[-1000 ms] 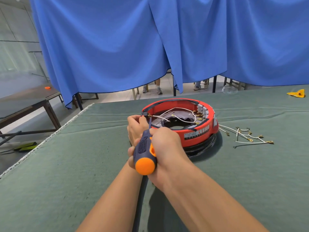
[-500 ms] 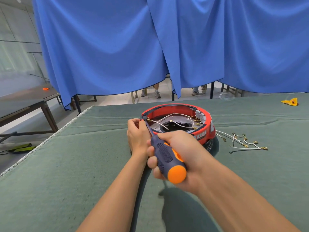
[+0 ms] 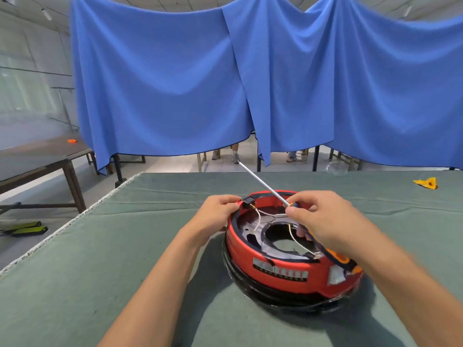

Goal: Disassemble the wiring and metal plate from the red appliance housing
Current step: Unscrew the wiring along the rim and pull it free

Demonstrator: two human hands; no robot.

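Note:
The red appliance housing (image 3: 283, 271) lies on the green table cloth (image 3: 125, 259) just in front of me. Inside it a grey metal plate (image 3: 276, 252) rings a central hole, and white wires (image 3: 257, 221) loop across it. My left hand (image 3: 215, 214) pinches a small black connector (image 3: 248, 204) at the far-left rim. My right hand (image 3: 323, 221) is over the housing's right side and grips the screwdriver (image 3: 263, 184). Its shaft points up and away, and the orange-and-blue handle shows below the wrist. The right fingertips meet at a white wire near the shaft's base.
A yellow object (image 3: 426, 182) and a clear dish (image 3: 337, 169) lie at the table's far right. The cloth's left edge (image 3: 75, 221) runs diagonally. A dark table (image 3: 37, 159) stands beyond it. Blue curtains (image 3: 175, 83) hang behind, with people's feet below them.
My right hand has taken the screwdriver tip off the far-left rim and swung it so the shaft points away. The housing now sits closer and looks turned. My left hand stays at the rim.

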